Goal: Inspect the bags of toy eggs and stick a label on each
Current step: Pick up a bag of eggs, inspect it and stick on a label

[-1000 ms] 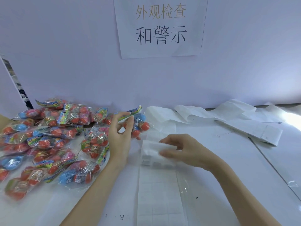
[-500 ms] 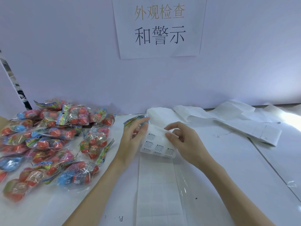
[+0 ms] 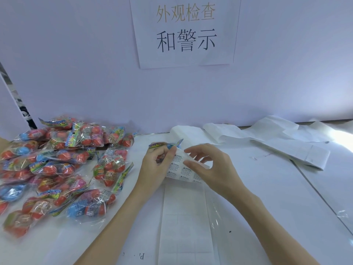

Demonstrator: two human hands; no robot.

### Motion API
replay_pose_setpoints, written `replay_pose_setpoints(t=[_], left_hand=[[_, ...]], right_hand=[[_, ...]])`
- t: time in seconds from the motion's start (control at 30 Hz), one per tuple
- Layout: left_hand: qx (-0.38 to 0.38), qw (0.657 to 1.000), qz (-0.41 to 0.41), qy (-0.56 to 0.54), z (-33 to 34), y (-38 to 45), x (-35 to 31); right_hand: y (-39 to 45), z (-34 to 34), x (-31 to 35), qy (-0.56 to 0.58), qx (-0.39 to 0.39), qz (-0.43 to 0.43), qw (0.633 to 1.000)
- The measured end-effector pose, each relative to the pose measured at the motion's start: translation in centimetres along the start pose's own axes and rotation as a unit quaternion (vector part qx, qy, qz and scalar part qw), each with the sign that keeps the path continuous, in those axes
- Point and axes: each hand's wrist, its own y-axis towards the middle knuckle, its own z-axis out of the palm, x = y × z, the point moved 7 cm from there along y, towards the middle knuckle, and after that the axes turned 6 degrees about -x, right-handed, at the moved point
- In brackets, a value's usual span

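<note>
My left hand (image 3: 155, 165) grips a bag of toy eggs (image 3: 166, 145); only the bag's colourful top strip shows above my fingers. Right beside it, a white label strip (image 3: 182, 170) printed with small warning labels is lifted off the table at its far end. My right hand (image 3: 208, 165) pinches the upper edge of that strip between thumb and fingers. The strip's empty backing (image 3: 183, 217) runs flat toward me. A heap of several egg bags (image 3: 63, 165) with red and blue eggs lies at the left.
The white table (image 3: 277, 197) ends at a pale wall with a paper sign (image 3: 186, 31). Used white backing paper (image 3: 267, 136) trails along the back right. A clear film strip (image 3: 217, 217) lies beside the label backing.
My left hand carried the bag from beside the heap over to the label strip. My right hand lifted the strip's end and turned its printed labels up, then moved its pinch to the top edge.
</note>
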Motion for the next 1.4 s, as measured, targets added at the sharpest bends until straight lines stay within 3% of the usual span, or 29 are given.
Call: replay_pose_setpoints(t=[0.17, 0.47, 0.8, 1.4], left_hand=[[0.045, 0.998, 0.027, -0.026, 0.7, -0.4, -1.1], [0.025, 0.999, 0.038, 0.027, 0.3, -0.4, -0.8], [0.048, 0.998, 0.023, 0.014, 0.8, -0.5, -0.7], [0.057, 0.998, 0.002, 0.015, 0.9, -0.5, 0.0]], right_hand=[[0.2, -0.4, -0.5, -0.001, -0.028, 0.012, 1.0], [0.0, 0.1, -0.5, -0.024, -0.016, -0.004, 1.0], [-0.1, -0.1, 0.5, -0.059, -0.05, -0.056, 0.995], [-0.4, 0.6, 0.1, -0.04, -0.041, -0.029, 0.998]])
